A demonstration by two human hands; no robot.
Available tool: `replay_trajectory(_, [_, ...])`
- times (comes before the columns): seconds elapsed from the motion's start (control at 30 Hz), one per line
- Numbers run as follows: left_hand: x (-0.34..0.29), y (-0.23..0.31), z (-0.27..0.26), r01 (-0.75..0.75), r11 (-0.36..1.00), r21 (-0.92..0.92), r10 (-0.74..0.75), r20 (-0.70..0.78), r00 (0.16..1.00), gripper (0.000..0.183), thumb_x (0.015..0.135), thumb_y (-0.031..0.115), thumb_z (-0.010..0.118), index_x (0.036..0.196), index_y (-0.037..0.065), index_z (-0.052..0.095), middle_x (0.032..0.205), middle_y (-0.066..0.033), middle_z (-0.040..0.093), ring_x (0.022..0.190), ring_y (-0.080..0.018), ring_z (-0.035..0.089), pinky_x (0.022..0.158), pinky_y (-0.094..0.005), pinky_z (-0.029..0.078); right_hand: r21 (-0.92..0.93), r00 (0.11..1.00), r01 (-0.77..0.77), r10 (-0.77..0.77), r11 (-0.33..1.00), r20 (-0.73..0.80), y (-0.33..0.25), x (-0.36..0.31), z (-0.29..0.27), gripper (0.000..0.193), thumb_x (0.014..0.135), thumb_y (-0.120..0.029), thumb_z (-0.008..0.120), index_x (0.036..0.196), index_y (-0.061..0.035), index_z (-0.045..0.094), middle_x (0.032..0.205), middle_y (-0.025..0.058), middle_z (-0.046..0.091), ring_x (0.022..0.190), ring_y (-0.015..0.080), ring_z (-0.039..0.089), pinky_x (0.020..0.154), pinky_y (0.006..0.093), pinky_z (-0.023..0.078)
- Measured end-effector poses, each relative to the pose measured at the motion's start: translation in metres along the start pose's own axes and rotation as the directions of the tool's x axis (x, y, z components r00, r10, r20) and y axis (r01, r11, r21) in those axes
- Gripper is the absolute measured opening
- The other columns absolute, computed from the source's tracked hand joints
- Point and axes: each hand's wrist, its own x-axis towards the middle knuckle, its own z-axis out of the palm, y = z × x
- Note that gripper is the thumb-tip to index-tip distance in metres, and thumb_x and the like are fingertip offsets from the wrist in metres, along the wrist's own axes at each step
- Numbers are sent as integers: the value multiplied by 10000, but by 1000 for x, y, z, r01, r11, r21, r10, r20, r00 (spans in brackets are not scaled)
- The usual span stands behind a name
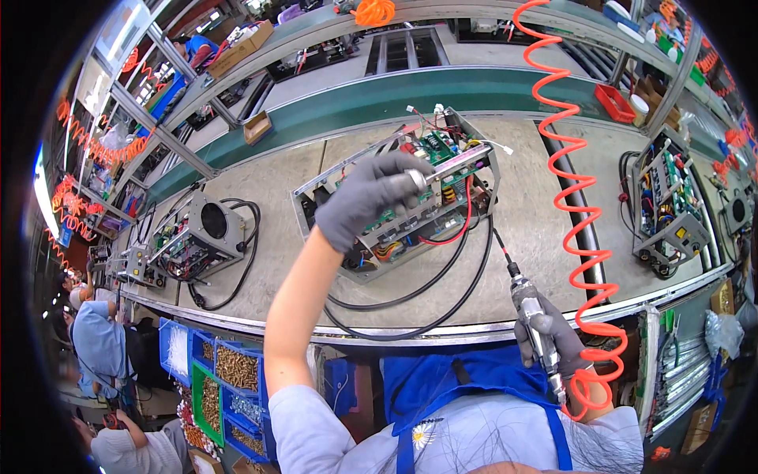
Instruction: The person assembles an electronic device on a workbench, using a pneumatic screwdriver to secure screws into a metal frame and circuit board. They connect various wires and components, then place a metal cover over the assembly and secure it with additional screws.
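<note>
An open metal chassis (379,272) stands on the bench in front of me, with green circuit boards (438,148) and coloured wires inside. My left hand (367,197), in a grey glove, reaches over its top. Its fingers are curled together beside the pale top rail (462,162); a small whitish piece shows at the fingertips, too small to name. In my right hand (557,336), also gloved, is a silver air screwdriver (535,320), held near the bench's front edge. Its bit points up toward the chassis, apart from it. A coiled orange air hose (580,182) runs to the tool.
A black cable (426,336) loops in front of the chassis. Similar units stand at left (201,233) and right (671,205). Blue bins (237,367) and a green bin (208,403) of screws sit lower left. Behind runs a green conveyor belt (332,99). Other people (103,344) work at far left.
</note>
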Motion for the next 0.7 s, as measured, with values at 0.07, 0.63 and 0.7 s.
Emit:
replay_trajectory(0.07, [-14,-12,14,128,975,-183,-122,43,992,242,883,125,684,1095,17,641,845,-37,634,709,-78,616,556,-178,477,129,999,48,-46,991,-16,16,5,-13,510,837,-382,623,1209,-56,496,812,96,590,574,184,599,473,339,538])
replay_trajectory(0.63, [-76,-182,86,75,434,898,323,-233,917,558,761,143,666,1299,122,523,1254,-155,543,1094,-338,572,908,-447,488,642,938,-71,-167,763,303,56,19,-52,448,1009,-434,463,1241,-52,433,793,52,430,580,150,464,526,346,430])
replay_trajectory(0.7, [-107,-207,81,87,584,807,450,-411,793,359,752,122,694,1094,120,585,1173,-115,578,1031,-320,596,876,-428,498,504,921,1,-197,864,335,59,24,-61,378,995,-401,494,1166,-66,461,803,55,487,577,157,492,480,330,446])
